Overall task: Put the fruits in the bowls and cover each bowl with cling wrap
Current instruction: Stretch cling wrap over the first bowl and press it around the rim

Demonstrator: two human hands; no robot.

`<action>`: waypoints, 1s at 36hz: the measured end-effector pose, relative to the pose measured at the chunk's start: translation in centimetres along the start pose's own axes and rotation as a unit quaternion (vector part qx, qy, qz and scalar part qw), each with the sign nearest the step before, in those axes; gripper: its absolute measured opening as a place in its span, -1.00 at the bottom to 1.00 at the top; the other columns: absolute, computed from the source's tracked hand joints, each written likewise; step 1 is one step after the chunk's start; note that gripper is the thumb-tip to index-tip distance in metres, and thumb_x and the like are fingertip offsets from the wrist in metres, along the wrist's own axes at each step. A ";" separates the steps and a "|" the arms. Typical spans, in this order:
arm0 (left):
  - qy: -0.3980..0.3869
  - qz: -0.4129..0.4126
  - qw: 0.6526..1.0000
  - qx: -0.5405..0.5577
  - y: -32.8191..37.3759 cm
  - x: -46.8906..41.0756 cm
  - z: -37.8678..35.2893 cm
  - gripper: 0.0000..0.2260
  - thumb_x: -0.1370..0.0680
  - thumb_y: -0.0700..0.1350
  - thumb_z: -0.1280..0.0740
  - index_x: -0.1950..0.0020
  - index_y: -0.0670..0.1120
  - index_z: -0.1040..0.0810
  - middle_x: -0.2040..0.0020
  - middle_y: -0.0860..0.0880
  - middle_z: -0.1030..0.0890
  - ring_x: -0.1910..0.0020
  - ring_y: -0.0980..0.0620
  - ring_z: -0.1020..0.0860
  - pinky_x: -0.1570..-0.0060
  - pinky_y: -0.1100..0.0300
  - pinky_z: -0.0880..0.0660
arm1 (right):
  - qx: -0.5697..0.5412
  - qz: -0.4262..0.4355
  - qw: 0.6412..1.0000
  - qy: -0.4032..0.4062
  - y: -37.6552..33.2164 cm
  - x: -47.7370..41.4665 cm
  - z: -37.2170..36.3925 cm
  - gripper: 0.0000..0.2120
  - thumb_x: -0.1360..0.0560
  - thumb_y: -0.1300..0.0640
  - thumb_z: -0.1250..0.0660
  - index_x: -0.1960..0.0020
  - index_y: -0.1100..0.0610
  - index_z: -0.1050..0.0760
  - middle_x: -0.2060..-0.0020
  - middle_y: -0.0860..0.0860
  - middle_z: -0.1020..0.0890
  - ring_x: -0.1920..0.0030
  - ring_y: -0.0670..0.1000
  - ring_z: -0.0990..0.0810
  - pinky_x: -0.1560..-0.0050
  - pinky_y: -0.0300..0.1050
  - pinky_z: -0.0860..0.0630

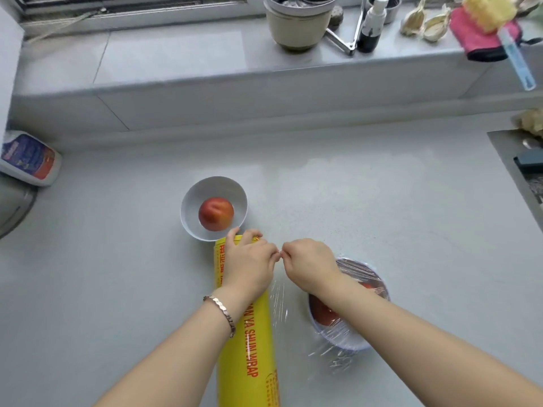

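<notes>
both pinch cling wrap: left hand, right hand.

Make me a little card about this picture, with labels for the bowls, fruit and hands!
far bowl: white, uncovered, one red fruit inside
near bowl: covered with film, another red fruit underneath
cling wrap box: yellow, lying between the bowls
left hand: grips the box's far end
right hand: pinches loose film beside the left hand
to do: wrap the far bowl
</notes>
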State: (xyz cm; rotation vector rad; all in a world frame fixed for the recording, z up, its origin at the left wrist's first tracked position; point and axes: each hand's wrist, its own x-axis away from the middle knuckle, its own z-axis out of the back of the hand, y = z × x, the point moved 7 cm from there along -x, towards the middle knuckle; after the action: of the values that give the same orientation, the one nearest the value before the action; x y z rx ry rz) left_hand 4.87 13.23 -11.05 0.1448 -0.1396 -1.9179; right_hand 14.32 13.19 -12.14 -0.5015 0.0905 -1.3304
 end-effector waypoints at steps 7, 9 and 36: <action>0.009 0.000 1.000 -0.005 0.1 0.0 -0.2 -0.78 -0.37 -0.05 -0.30 0.48 0.00 -0.58 0.46 0.10 -0.57 0.13 -0.03 -0.61 -0.12 0.05 -0.18 | 0.030 -0.032 0.999 0.013 -1.0 -0.1 -0.2 -0.66 -0.36 0.12 0.00 0.26 0.23 -0.51 0.31 0.16 -0.62 0.25 0.21 -0.58 0.30 -0.05 -0.24; 0.007 0.001 1.000 -0.013 0.1 -0.1 -0.2 -0.73 -0.39 -0.03 -0.24 0.49 0.02 -0.58 0.47 0.12 -0.56 0.14 0.00 -0.62 -0.11 0.07 -0.19 | 0.007 -0.052 0.999 -0.005 -0.4 -0.3 -1.0 -0.62 -0.49 0.09 0.04 0.03 0.22 -0.51 0.04 0.17 -0.62 -0.02 0.21 -0.54 0.10 -0.02 -0.30; 0.103 0.030 0.978 0.179 -3.9 1.6 1.5 -0.76 -0.46 0.02 -0.21 0.31 0.00 -0.60 0.29 0.12 -0.62 -0.01 0.18 -0.44 -0.17 0.15 -0.14 | -0.358 -0.130 0.918 -0.111 1.8 -1.4 0.7 -0.87 -0.50 0.18 -0.24 0.12 0.12 -0.57 0.38 -0.08 -0.59 0.28 -0.11 -0.54 0.14 -0.23 -0.42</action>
State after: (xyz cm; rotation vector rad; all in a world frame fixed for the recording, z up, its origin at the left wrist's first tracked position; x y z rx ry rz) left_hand 0.49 13.14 -10.31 0.5730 -0.3456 -1.7905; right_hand 15.79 15.03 -12.54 -1.3215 0.3390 -1.4720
